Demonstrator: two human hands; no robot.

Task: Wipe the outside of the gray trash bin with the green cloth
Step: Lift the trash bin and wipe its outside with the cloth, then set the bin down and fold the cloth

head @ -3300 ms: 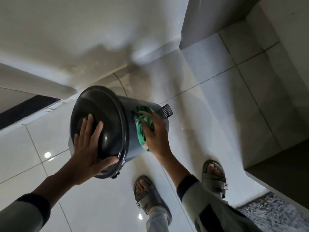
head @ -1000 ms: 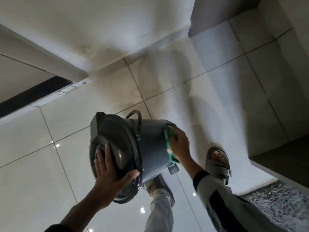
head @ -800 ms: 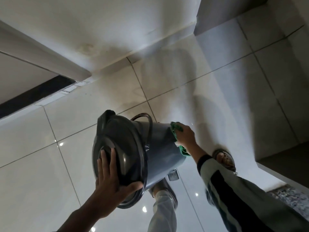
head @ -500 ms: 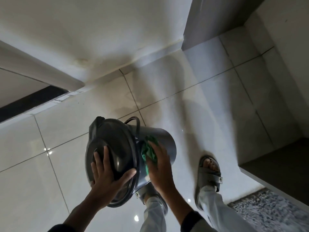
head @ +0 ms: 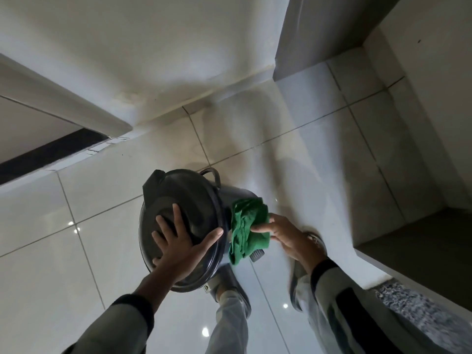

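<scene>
The gray trash bin (head: 194, 198) is tilted toward me on the tiled floor, its dark round lid facing up at the camera. My left hand (head: 178, 241) lies flat on the lid with the fingers spread and the thumb hooked over the rim. My right hand (head: 286, 236) holds the green cloth (head: 247, 231) bunched against the bin's right side wall, just below the rim. The cloth hides most of that wall. A wire handle loops out behind the lid.
Glossy white floor tiles (head: 76, 264) surround the bin. A white wall (head: 127, 60) runs behind it, a gray column (head: 319, 29) stands at the back right, and a dark step (head: 421, 251) and speckled mat (head: 421, 310) lie at the right. My sandalled feet (head: 311, 241) stand under the bin.
My right hand has slid with the cloth from on top of the bin's wall to its right side. The cloth hangs looser. My left hand stays on the lid.
</scene>
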